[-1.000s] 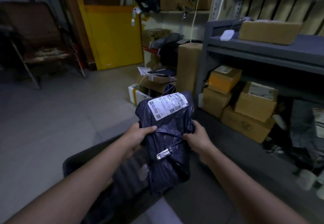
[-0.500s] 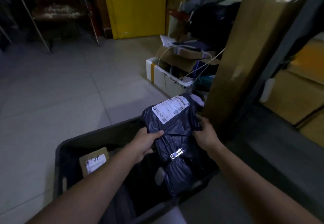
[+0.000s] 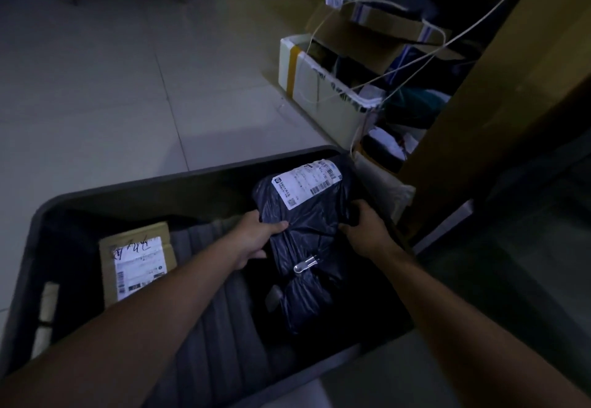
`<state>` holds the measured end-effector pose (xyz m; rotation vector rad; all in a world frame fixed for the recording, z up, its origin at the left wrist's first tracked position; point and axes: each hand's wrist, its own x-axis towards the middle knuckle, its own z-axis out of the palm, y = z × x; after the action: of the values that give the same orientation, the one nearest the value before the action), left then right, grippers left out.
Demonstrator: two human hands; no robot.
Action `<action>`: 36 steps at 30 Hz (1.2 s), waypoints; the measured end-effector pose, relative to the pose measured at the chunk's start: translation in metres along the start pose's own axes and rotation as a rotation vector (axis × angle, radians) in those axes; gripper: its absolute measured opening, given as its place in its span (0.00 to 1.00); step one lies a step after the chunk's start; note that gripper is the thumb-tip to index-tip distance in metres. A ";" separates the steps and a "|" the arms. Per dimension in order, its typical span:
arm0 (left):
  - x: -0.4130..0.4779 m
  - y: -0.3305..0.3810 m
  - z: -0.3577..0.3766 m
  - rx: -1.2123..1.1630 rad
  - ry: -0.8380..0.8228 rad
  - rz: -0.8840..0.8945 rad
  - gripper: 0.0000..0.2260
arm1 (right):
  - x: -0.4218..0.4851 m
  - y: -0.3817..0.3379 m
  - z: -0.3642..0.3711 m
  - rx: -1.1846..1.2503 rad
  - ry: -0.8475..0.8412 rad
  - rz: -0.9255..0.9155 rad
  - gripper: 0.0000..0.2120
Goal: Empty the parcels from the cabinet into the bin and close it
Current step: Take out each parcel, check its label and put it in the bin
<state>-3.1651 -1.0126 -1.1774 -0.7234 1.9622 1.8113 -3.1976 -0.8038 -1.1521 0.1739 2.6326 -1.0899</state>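
At frame centre the left hand [image 3: 256, 239] and right hand [image 3: 365, 231] each clutch a side of the dark plastic parcel [image 3: 308, 247], held low inside the black bin [image 3: 144, 193], a labelled cardboard parcel [image 3: 138, 259] lying at its left, a white box [image 3: 319, 96] beyond at upper right.

One bin [image 3: 192, 173], one bagged parcel [image 3: 308, 235], one boxed parcel [image 3: 137, 259], two hands [image 3: 256, 239] [image 3: 366, 231]

views 1 | head-worn | looks forward and down | close above open bin [image 3: 192, 172]
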 end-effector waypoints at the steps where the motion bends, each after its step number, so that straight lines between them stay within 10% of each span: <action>1: 0.005 -0.004 0.000 0.013 -0.004 -0.006 0.12 | 0.004 0.004 0.004 -0.032 -0.019 0.010 0.23; 19: 0.063 -0.021 0.018 0.248 -0.012 -0.117 0.17 | 0.064 0.028 0.048 -0.492 -0.135 0.046 0.23; 28: 0.056 0.018 -0.015 0.970 -0.020 -0.005 0.22 | 0.047 -0.003 0.019 -0.413 -0.249 0.043 0.19; 36: -0.017 0.094 -0.013 1.125 -0.036 0.197 0.18 | -0.021 -0.055 -0.070 -0.394 -0.181 -0.053 0.21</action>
<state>-3.2071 -1.0195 -1.0906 -0.1112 2.5910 0.5233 -3.2052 -0.7933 -1.0612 -0.0748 2.6330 -0.5509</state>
